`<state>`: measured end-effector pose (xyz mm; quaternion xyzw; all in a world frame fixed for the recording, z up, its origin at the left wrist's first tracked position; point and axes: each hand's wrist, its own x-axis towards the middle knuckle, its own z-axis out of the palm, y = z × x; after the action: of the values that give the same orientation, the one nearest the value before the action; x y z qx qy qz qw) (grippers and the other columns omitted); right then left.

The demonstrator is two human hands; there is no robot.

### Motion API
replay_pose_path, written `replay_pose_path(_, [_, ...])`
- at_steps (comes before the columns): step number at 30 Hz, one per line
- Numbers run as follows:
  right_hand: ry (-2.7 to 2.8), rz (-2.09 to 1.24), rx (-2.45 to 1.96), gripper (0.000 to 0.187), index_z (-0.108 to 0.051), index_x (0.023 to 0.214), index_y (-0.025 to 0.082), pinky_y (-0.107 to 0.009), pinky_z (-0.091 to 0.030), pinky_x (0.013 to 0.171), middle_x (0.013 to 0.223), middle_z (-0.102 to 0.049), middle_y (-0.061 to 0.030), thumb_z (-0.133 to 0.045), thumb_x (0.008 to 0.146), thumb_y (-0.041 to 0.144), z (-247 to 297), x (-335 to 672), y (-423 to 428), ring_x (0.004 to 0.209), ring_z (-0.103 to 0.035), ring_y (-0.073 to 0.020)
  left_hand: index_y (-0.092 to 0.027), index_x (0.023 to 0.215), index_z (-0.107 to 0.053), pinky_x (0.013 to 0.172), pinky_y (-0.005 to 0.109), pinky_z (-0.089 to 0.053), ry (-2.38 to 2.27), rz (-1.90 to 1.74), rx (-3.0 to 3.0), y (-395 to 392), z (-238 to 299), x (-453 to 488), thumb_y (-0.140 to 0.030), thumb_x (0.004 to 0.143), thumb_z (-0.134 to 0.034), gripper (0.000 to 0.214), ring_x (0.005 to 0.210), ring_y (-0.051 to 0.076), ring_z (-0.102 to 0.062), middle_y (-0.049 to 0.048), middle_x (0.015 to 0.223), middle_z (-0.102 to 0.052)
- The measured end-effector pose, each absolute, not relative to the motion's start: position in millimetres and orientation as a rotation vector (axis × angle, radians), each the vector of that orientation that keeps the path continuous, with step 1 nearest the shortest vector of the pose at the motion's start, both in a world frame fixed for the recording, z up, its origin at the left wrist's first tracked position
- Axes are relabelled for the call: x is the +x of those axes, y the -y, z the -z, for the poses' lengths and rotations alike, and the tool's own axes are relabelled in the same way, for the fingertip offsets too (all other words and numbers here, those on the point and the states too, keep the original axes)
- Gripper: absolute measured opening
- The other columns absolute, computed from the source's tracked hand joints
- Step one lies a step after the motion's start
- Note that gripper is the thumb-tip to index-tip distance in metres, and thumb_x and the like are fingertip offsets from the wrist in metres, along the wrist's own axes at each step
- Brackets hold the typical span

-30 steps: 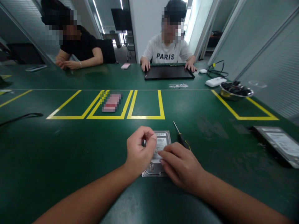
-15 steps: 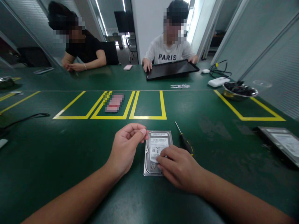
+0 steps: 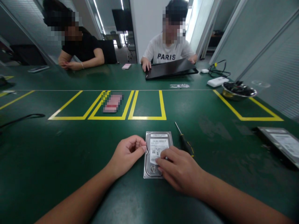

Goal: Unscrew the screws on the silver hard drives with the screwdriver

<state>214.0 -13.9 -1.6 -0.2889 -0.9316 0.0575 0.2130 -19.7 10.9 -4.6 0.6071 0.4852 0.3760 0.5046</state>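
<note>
A silver hard drive (image 3: 157, 143) with a white label lies flat on the green table (image 3: 70, 149) in front of me. My right hand (image 3: 181, 169) rests on its right half, fingertips pressed on the label. My left hand (image 3: 127, 154) lies on the table at the drive's left edge, fingers curled with thumb and forefinger pinched together; whether anything small is in the pinch is hidden. A black-handled screwdriver (image 3: 184, 141) lies just right of the drive, untouched.
Yellow taped boxes (image 3: 146, 105) mark the table's middle, one holding a pink item (image 3: 112, 102). Another drive (image 3: 280, 143) lies far right, a metal bowl (image 3: 238, 91) beyond it. Two people sit opposite; one tilts a black panel (image 3: 170, 69). A cable (image 3: 21, 118) lies left.
My left hand lifted off the drive with a small dark thing pinched, moved left, then came down beside the drive's left edge. The person opposite tilted the black panel up.
</note>
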Motion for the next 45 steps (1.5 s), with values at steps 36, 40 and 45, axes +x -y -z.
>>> replay_pose_path(36, [2.613,-0.171,-0.833,0.026,-0.064,0.115,0.016,-0.035,-0.040,0.068,0.096,-0.060,-0.0081,-0.050,0.095,0.021,1.5,212.8,14.5,0.082,-0.049,-0.0204,-0.016,0.079,-0.075,0.060,0.022,-0.046,-1.099,-0.587,1.576,-31.3,-6.9,-29.7,-0.021,0.075,-0.073,0.007,0.063,0.013,-0.061,0.0025,0.071,-0.071])
replay_pose_path(40, [2.616,-0.185,-0.841,0.026,-0.064,0.116,0.016,-0.034,-0.040,0.069,0.098,-0.059,-0.0078,-0.052,0.094,0.021,2.3,213.7,14.7,0.083,-0.049,-0.0202,-0.016,0.080,-0.075,0.062,0.023,-0.047,-1.077,-0.586,1.552,-32.6,-6.4,-31.4,-0.023,0.075,-0.075,0.008,0.064,0.013,-0.062,0.0027,0.073,-0.072])
replay_pose_path(45, [2.615,-0.186,-0.840,0.026,-0.064,0.115,0.016,-0.034,-0.040,0.069,0.097,-0.059,-0.0071,-0.054,0.092,0.020,2.7,214.4,14.2,0.082,-0.049,-0.0197,-0.015,0.083,-0.077,0.066,0.023,-0.049,-1.089,-0.550,1.505,-34.4,-4.0,-35.0,-0.025,0.075,-0.077,0.013,0.069,0.013,-0.064,0.0031,0.077,-0.074])
